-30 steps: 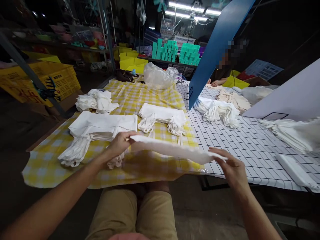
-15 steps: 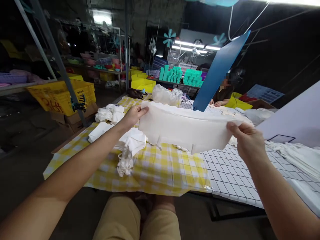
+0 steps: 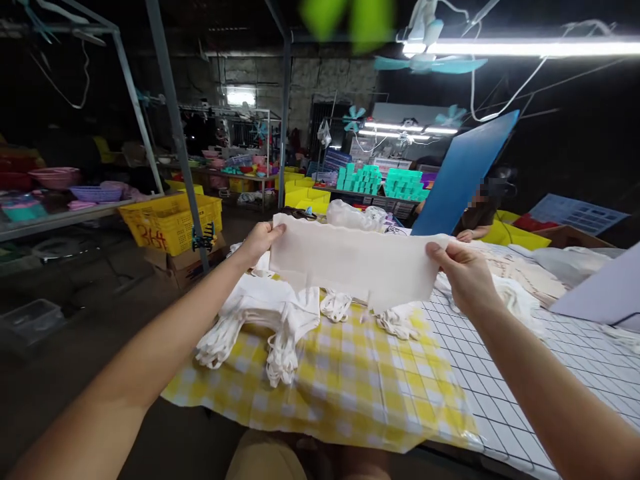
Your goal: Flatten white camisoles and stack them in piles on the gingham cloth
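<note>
Left hand (image 3: 261,238) and right hand (image 3: 463,272) each pinch a top corner of a white cloth bag (image 3: 355,263), stretched above the yellow checked tablecloth (image 3: 350,373); its handles are hidden behind it.

Two bare hands, left hand (image 3: 263,239) and right hand (image 3: 463,273), one flat white cloth piece (image 3: 353,263), one yellow plastic crate (image 3: 170,220), and one blue board (image 3: 463,177) behind the cloth.
</note>
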{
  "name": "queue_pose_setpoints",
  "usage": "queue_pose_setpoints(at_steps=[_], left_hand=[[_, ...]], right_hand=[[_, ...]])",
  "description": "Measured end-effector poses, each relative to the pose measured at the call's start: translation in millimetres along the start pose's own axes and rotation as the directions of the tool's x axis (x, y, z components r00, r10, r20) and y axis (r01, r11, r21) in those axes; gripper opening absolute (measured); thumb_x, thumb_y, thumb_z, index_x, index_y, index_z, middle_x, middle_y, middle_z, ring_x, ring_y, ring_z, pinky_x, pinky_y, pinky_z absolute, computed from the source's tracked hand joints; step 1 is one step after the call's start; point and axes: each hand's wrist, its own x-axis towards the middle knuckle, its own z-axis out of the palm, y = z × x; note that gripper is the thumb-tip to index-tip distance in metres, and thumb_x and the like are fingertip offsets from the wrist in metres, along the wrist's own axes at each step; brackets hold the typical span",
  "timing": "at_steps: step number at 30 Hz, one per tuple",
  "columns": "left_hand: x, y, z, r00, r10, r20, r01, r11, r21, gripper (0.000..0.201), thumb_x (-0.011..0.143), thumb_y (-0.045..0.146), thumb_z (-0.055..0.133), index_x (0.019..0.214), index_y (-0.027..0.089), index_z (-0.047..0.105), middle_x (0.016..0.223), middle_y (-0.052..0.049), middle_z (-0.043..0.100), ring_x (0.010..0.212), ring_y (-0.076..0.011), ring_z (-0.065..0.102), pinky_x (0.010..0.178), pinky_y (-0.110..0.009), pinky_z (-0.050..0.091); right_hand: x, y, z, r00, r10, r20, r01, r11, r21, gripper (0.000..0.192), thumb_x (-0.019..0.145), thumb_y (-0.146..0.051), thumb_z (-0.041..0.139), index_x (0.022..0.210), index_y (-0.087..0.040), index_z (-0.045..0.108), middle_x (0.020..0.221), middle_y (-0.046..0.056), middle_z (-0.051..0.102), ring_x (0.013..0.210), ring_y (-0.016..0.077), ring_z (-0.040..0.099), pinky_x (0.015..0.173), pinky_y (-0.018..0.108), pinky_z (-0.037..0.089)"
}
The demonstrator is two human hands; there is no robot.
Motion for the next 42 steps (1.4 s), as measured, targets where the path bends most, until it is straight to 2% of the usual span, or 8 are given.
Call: queue_pose_setpoints(at_steps=[6, 11, 15, 19, 21, 24, 32, 42], left_hand=[[-15.4, 12.3, -65.2, 0.993, -0.001, -0.121, 0.004, 1.0, 0.029, 0.04, 0.061, 0.045, 0.069, 0.078, 0.01, 0.063, 0.062, -0.003, 0.064, 0.058, -0.0158, 0.061, 0.055, -0.025, 0.049], [-29.8, 24.8, -114.5, 0.992, -0.05, -0.117, 0.052, 0.998, 0.017, 0.034, 0.059, 0.042, 0.071, 0.074, 0.012, 0.064, 0.065, -0.007, 0.067, 0.058, -0.0168, 0.061, 0.054, -0.026, 0.051], [-18.1, -7.8, -136.6, 0.985, -0.142, -0.093, 0.15, 0.985, 0.082, 0.037, 0.056, 0.044, 0.071, 0.075, 0.013, 0.064, 0.065, -0.006, 0.067, 0.057, -0.0177, 0.061, 0.054, -0.028, 0.05], [6.5, -80.7, -136.4, 0.969, -0.22, -0.108, 0.245, 0.893, 0.378, 0.032, 0.061, 0.043, 0.063, 0.07, 0.012, 0.063, 0.059, -0.003, 0.063, 0.055, -0.0168, 0.058, 0.049, -0.024, 0.043], [15.8, -114.6, -130.4, 0.966, -0.224, -0.128, 0.251, 0.698, 0.671, 0.026, 0.067, 0.037, 0.055, 0.063, 0.012, 0.061, 0.053, -0.001, 0.06, 0.056, -0.0168, 0.057, 0.049, -0.023, 0.04], [23.1, -145.3, -120.9, 0.96, -0.221, -0.171, 0.263, 0.514, 0.816, 0.02, 0.069, 0.026, 0.051, 0.054, 0.014, 0.058, 0.052, -0.002, 0.058, 0.063, -0.0184, 0.058, 0.055, -0.023, 0.038], [26.5, -155.0, -113.6, 0.939, -0.198, -0.281, 0.325, 0.247, 0.913, 0.026, 0.08, 0.029, 0.042, 0.08, 0.016, 0.065, 0.092, -0.015, 0.067, 0.088, -0.0258, 0.061, 0.067, -0.029, 0.041], [21.4, -171.9, -107.0, 0.95, -0.138, -0.281, 0.288, 0.039, 0.957, 0.037, 0.09, 0.036, 0.029, 0.099, 0.018, 0.06, 0.092, -0.014, 0.066, 0.087, -0.0262, 0.062, 0.066, -0.03, 0.042]], right_hand=[[-7.4, -13.7, 48.1, 0.989, 0.059, 0.135, -0.076, 0.99, 0.121, 0.038, 0.051, -0.05, 0.076, 0.066, -0.018, 0.064, 0.061, 0.0, 0.062, 0.059, 0.0131, 0.053, 0.056, 0.026, 0.043], [-20.5, -30.6, 83.4, 0.949, 0.15, 0.278, -0.204, 0.963, 0.176, 0.035, 0.054, -0.049, 0.075, 0.066, -0.018, 0.064, 0.062, 0.002, 0.064, 0.059, 0.0151, 0.058, 0.057, 0.027, 0.047], [-20.3, 9.3, 113.2, 0.909, 0.232, 0.345, -0.291, 0.948, 0.129, 0.038, 0.054, -0.053, 0.072, 0.065, -0.017, 0.062, 0.061, 0.002, 0.063, 0.053, 0.013, 0.054, 0.052, 0.025, 0.045], [-20.2, 104.3, 148.5, 0.922, 0.277, 0.269, -0.232, 0.955, -0.187, 0.039, 0.067, -0.055, 0.055, 0.056, -0.018, 0.054, 0.046, -0.002, 0.049, 0.044, 0.0106, 0.043, 0.045, 0.023, 0.035], [-23.2, 148.7, 163.4, 0.917, 0.33, 0.225, -0.181, 0.845, -0.503, 0.036, 0.073, -0.047, 0.046, 0.052, -0.019, 0.051, 0.044, -0.002, 0.046, 0.045, 0.012, 0.043, 0.046, 0.024, 0.032], [-28.2, 187.1, 176.6, 0.909, 0.36, 0.21, -0.165, 0.774, -0.611, 0.028, 0.072, -0.036, 0.047, 0.051, -0.019, 0.053, 0.048, 0.001, 0.051, 0.052, 0.0158, 0.049, 0.051, 0.025, 0.031], [-18.0, 180.1, 186.7, 0.902, 0.382, 0.201, -0.061, 0.573, -0.817, 0.031, 0.083, -0.034, 0.037, 0.074, -0.019, 0.062, 0.077, 0.01, 0.066, 0.072, 0.0205, 0.057, 0.056, 0.026, 0.031], [-16.3, 188.6, 206.0, 0.896, 0.421, 0.14, -0.057, 0.423, -0.904, 0.031, 0.088, -0.036, 0.037, 0.092, -0.017, 0.061, 0.09, 0.012, 0.065, 0.084, 0.0234, 0.06, 0.063, 0.029, 0.036]])
